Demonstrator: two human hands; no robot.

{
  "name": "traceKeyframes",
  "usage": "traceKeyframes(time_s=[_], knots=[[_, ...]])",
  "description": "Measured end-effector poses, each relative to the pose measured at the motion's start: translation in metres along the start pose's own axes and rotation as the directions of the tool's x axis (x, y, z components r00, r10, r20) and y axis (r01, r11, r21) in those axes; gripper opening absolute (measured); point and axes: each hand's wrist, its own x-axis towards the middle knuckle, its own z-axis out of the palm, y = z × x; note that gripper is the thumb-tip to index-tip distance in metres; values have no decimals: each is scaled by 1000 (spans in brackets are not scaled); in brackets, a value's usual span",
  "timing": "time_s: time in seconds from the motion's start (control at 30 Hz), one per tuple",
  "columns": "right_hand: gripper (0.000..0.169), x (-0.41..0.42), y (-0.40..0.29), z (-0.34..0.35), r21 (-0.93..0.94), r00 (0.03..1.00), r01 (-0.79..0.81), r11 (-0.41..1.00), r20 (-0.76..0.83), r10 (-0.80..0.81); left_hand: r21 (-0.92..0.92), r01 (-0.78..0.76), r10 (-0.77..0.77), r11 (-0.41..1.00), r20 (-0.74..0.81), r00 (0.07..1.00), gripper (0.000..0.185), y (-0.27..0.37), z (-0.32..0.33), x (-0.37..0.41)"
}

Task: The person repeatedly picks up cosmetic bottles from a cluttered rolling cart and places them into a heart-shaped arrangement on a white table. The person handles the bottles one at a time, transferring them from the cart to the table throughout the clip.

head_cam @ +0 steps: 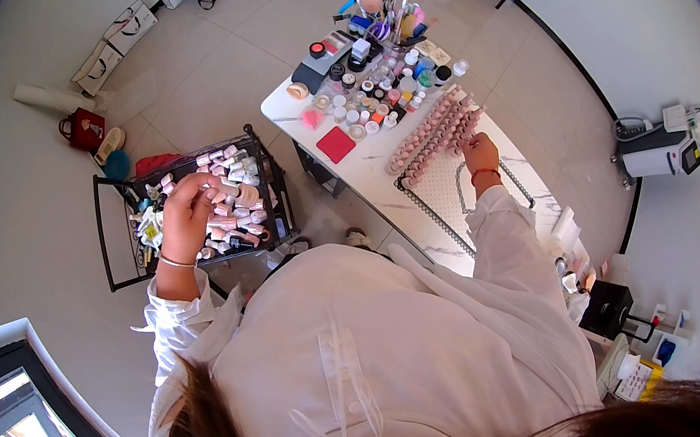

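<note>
My left hand (189, 207), with a bracelet at the wrist, is raised over a black metal cart (102, 233) filled with pink and clear nail polish bottles (235, 167). Its fingers are curled beside a pinkish bottle (246, 196); whether they grip it cannot be told. My right hand (480, 152), wearing a red cord bracelet, is at the white marble-patterned table (357, 174). Its fingertips touch the end of rows of small pink bottles or caps (432, 136); what lies between them is hidden. Below that hand lies a white perforated mat with dark scalloped edging (444, 195).
Jars and small bottles (373, 94) crowd the table's far part, near brushes in a holder (389, 22). A red square pad (335, 145) lies close to the near edge. A black box (605, 308) stands at the right. Paper bags (130, 27) line the wall.
</note>
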Motion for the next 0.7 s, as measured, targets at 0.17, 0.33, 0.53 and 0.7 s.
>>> traceKeyframes(time_s=[0.17,0.33,0.53,0.7], knots=[[28,2,1,5,-3,1000,-24,1000,-4,24,-11,6,-6,1000,-2,1000,18,0,-1,0],[30,2,-2,3,12,1000,-20,1000,3,19,5,9,-9,1000,4,1000,17,2,-2,-1],[31,-3,-10,-4,42,1000,-23,999,13,22,21,-21,21,1000,-12,1000,17,-2,-2,0],[31,-3,-6,-3,49,1000,-30,998,7,29,8,-4,4,1000,-12,1000,16,-3,-1,1]])
